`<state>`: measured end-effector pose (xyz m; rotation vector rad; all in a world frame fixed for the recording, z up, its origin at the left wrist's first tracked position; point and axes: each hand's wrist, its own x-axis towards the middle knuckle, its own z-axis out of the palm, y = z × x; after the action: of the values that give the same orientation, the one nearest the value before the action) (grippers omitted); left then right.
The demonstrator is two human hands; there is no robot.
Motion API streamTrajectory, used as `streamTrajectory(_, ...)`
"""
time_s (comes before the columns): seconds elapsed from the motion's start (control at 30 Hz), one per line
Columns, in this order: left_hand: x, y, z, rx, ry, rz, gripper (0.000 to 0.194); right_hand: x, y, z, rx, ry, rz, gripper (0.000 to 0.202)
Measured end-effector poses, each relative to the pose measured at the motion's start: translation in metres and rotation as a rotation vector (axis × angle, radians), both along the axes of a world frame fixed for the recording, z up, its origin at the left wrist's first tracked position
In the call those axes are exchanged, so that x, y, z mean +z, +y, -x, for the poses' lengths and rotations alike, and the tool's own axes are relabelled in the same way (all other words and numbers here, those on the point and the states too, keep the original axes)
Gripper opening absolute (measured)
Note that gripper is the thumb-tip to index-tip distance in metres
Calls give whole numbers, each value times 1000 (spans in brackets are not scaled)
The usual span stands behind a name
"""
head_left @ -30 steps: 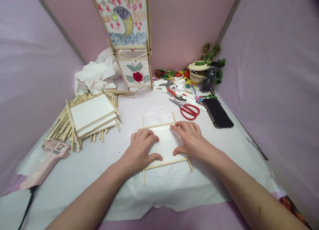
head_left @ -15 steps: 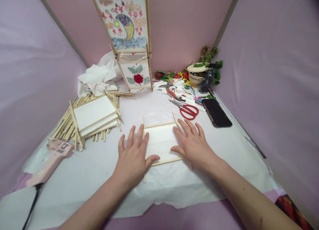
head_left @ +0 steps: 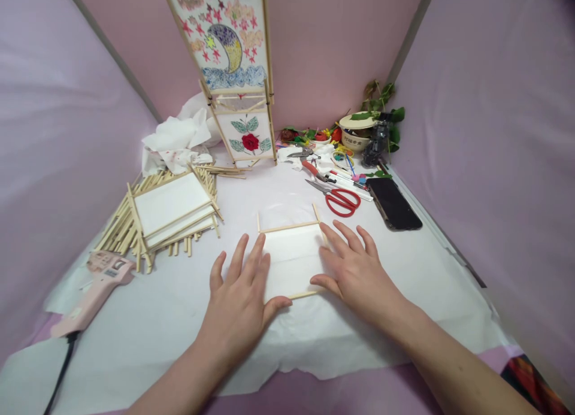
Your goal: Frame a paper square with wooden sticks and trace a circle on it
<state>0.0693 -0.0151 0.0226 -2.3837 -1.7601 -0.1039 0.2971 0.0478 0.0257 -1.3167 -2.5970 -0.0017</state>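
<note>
A small frame of thin wooden sticks (head_left: 290, 228) backed with white paper (head_left: 294, 256) lies flat in front of me, its upper stick ends poking out past the crosspiece. My left hand (head_left: 238, 298) rests along its left side, fingers spread and thumb at the lower edge, covering that side stick. On the opposite side, my right hand (head_left: 354, 265) lies with fingers apart over the right stick, its thumb reaching inward across the paper. Neither hand grips anything.
Stacked paper frames (head_left: 173, 205) lie on a pile of sticks (head_left: 119, 223) at left, near a pink glue gun (head_left: 96, 289). Decorated panels (head_left: 249, 133) stand behind. Red-handled scissors (head_left: 341, 200), pliers (head_left: 314, 169), a phone (head_left: 395, 204) and a lidded bowl (head_left: 353, 139) are at right.
Both hands have shifted slightly toward me, and my right hand also a little to the right, showing more of the frame's upper corners. The whole view has moved slightly.
</note>
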Motion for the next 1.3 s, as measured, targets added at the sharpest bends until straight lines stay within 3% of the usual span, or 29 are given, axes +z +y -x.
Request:
streamTrajectory(0.23,-2,-9,0,-34,8,-8,61,9,-9,-3,27,-2,3,35)
streamTrajectory(0.67,-5,-13,0,-171,-188,-82,30,12,-13,-5,89,101,17,35)
streamTrajectory(0.83,-15,-10,2,-277,-160,-36,47,11,-8,-7,99,190,61,32)
streamTrajectory(1.0,-20,-7,4,-251,-166,-54,73,11,2,-12,13,330,79,20)
streamTrajectory(1.17,-23,-5,7,-269,-192,33,76,10,31,-22,-49,420,105,19)
streamTrajectory(1.3,-26,-6,9,-268,-239,49,79,18,97,-33,-202,352,92,21)
